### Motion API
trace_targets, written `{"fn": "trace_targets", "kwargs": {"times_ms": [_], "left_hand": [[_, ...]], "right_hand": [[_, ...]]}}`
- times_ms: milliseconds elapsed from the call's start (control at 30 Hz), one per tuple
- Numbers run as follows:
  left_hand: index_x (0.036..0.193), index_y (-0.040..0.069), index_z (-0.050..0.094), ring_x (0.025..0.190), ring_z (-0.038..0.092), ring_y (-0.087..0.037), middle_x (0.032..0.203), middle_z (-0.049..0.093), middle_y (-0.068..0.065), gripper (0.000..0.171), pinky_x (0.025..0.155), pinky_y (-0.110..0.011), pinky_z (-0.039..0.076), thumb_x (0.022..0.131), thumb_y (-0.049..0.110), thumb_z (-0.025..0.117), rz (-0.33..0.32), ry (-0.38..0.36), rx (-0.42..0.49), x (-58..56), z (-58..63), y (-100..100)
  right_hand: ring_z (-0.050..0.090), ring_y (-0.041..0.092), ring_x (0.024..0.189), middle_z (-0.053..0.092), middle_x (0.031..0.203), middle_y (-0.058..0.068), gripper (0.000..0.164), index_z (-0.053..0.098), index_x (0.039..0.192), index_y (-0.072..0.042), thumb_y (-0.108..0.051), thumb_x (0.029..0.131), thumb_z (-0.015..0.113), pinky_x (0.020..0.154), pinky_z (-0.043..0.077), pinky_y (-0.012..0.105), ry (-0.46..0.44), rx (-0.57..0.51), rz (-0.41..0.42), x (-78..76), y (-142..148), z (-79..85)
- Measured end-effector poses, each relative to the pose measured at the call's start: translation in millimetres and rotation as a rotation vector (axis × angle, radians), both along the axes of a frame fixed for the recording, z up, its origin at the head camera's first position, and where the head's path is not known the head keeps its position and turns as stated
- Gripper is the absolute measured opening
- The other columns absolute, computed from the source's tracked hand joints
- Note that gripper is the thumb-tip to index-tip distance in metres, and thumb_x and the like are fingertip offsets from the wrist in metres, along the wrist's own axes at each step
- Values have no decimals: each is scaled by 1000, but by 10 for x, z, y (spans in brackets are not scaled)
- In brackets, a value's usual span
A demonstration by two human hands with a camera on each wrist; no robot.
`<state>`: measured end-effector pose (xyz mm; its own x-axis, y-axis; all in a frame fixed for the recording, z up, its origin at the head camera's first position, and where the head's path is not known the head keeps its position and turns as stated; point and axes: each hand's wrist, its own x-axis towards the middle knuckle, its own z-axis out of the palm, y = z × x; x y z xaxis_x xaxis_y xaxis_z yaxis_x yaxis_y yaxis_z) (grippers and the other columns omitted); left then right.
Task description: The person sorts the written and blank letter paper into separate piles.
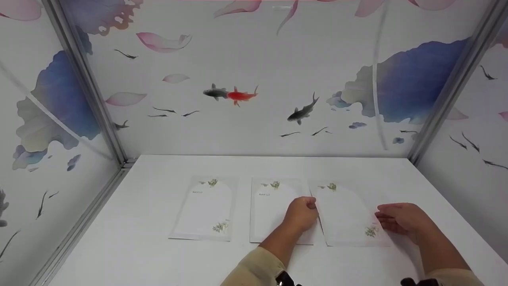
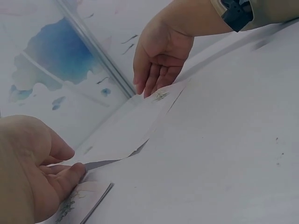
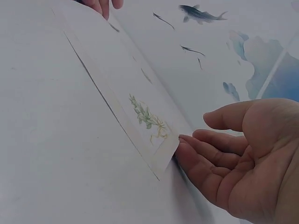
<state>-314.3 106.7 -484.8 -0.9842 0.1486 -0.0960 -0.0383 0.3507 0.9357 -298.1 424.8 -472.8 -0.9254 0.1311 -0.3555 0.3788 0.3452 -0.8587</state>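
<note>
A sheet of floral-printed letter paper (image 1: pixel 345 216) lies at the right of three on the table, its edges slightly raised. My left hand (image 1: pixel 301 215) pinches its left edge between thumb and fingers, above the middle stack of paper (image 1: pixel 268 216). In the left wrist view, a dark gap shows under the lifted edge of the sheet (image 2: pixel 126 128). At the opposite edge, my right hand (image 1: pixel 408 220) touches the sheet with extended fingers, thumb apart from it. The right wrist view shows those fingertips (image 3: pixel 187 149) against the paper's edge near a printed green sprig.
Another stack of the same floral paper (image 1: pixel 200 212) lies at the left on the white table (image 1: pixel 131 222). White panels (image 1: pixel 258 135) printed with fish, petals and blue leaves enclose the table's back and sides, joined by metal corner posts (image 1: pixel 85 79).
</note>
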Motion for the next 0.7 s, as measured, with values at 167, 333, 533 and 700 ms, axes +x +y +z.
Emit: {"fn": "trace_targets", "kwargs": {"times_ms": [167, 333, 533, 700], "left_hand": [[136, 8, 72, 131, 67, -27, 127, 74, -8, 35, 116, -44, 53, 101, 9, 68, -21, 6, 12, 20, 18, -8], [139, 11, 70, 138, 64, -27, 137, 73, -7, 38, 119, -45, 51, 101, 15, 71, -31, -32, 67, 24, 83, -50], [142, 12, 67, 140, 62, -24, 140, 71, -2, 41, 121, -43, 48, 102, 21, 70, -12, -28, 120, -58, 114, -188], [144, 11, 66, 139, 64, -23, 141, 71, -3, 44, 118, -40, 52, 102, 25, 71, 3, -12, 116, -108, 131, -371]], "right_hand": [[77, 10, 93, 81, 106, 0, 68, 43, 153, 12, -32, 106, 66, 83, 64, 26, 0, 27, -10, 0, -12, 19], [73, 9, 99, 74, 130, 18, 72, 44, 155, 10, -43, 109, 60, 83, 62, 23, 78, 131, 10, 29, -100, 65], [70, 15, 108, 67, 139, 21, 70, 50, 154, 5, -48, 109, 59, 87, 61, 20, 175, 83, 15, -45, -407, 71], [70, 23, 118, 65, 143, 22, 67, 51, 154, 2, -45, 108, 62, 93, 61, 23, 187, -15, 50, -133, -720, 95]]}}
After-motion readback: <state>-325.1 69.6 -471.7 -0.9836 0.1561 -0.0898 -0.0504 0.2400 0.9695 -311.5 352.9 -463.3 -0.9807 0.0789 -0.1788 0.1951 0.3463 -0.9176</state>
